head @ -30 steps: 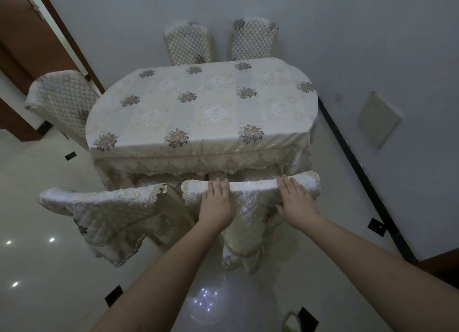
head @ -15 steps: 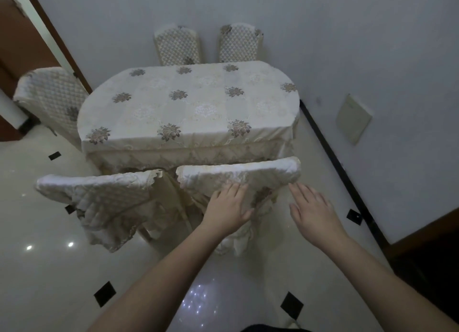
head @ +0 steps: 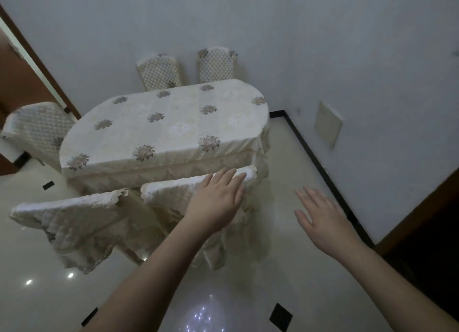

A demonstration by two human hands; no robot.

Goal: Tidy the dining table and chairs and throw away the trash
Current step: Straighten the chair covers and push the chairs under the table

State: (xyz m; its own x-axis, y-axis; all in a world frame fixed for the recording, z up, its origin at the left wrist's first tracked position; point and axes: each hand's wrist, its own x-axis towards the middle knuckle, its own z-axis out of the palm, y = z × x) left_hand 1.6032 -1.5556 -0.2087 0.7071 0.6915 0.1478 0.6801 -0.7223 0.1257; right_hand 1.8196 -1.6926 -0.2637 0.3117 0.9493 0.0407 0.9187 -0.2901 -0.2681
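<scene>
Presently, left hand [head: 217, 202]: flat, fingers straight, on the near chair [head: 173, 195] top.
Right hand [head: 320, 215]: open, holding nothing, beside that chair.

Both bare forearms reach forward from the lower edge of the view, palms down. The left hand [head: 218, 200] lies with its fingers straight and close together, fingertips at the top edge of the near chair's back [head: 173, 195], at its right end. The right hand [head: 320, 212] hovers apart to the right, fingers straight and slightly spread, holding nothing.
</scene>
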